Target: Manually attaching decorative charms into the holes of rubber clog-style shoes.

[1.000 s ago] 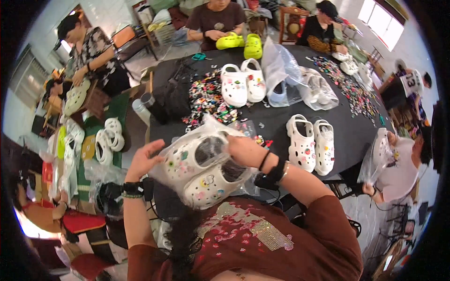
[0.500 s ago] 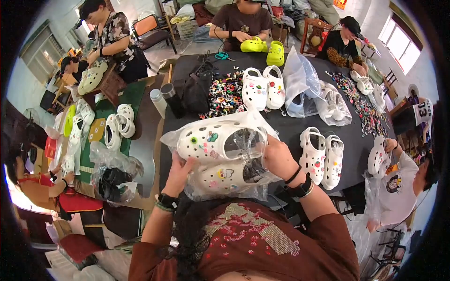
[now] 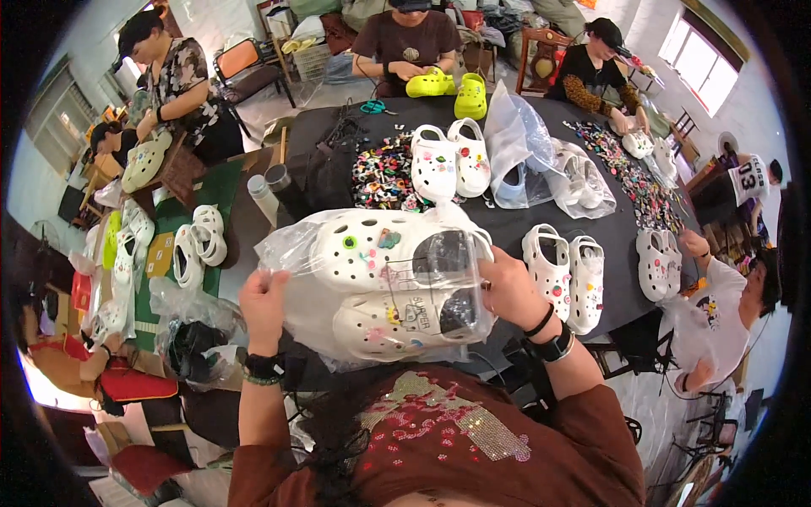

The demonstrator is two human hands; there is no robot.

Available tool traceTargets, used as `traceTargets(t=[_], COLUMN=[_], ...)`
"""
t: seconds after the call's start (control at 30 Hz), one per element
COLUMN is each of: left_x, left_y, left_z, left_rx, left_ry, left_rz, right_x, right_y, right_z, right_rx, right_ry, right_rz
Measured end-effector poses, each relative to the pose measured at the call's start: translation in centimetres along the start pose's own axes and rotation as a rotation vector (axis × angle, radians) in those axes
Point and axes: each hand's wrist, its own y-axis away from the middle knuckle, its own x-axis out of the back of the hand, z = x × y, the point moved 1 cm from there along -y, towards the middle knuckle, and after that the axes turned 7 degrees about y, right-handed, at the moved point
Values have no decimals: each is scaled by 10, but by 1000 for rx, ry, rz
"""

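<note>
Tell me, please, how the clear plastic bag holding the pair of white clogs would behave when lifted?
The clear plastic bag looks thin and crinkled, so probably floppy and slippery. The white clogs inside seem light foam, since the left hand and right hand merely pinch its ends.

White clogs (image 3: 384, 283) dotted with multicoloured charms are showing through a clear plastic bag (image 3: 296, 253). The round table (image 3: 524, 228) is looking black, with a heap of many-coloured charms (image 3: 382, 173) on it. Two clogs (image 3: 452, 89) at the far edge are glowing neon yellow-green. The nearby bottle (image 3: 263, 196) is possibly pale grey.
</note>
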Motion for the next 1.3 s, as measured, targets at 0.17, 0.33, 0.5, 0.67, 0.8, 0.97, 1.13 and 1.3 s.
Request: traceTargets(t=[0.17,0.33,0.5,0.67,0.8,0.97,1.13,1.3], left_x=[0,8,-13,-33,-31,33,81,116], left_y=[-8,-11,16,39,30,-10,-27,-16], left_z=[16,17,0,2,16,21,24,25], left_rx=[-64,161,626,683,191,41,-139,136], left_ry=[-207,68,989,774,-211,-318,-225,-74], left_rz=[69,84,-265,-312,3,296,492,693], right_x=[6,3,14,13,12,20,23,27], right_y=[7,9,8,6,8,17,25,38], right_z=[-12,-7,-15,-13,-9,5,16,31], right_rx=[-16,-20,-54,-75,-22,-118,-49,-145], right_ry=[2,-1,-39,-62,-4,54,143,173], right_rz=[-33,88,194,206,239,140,121,210])
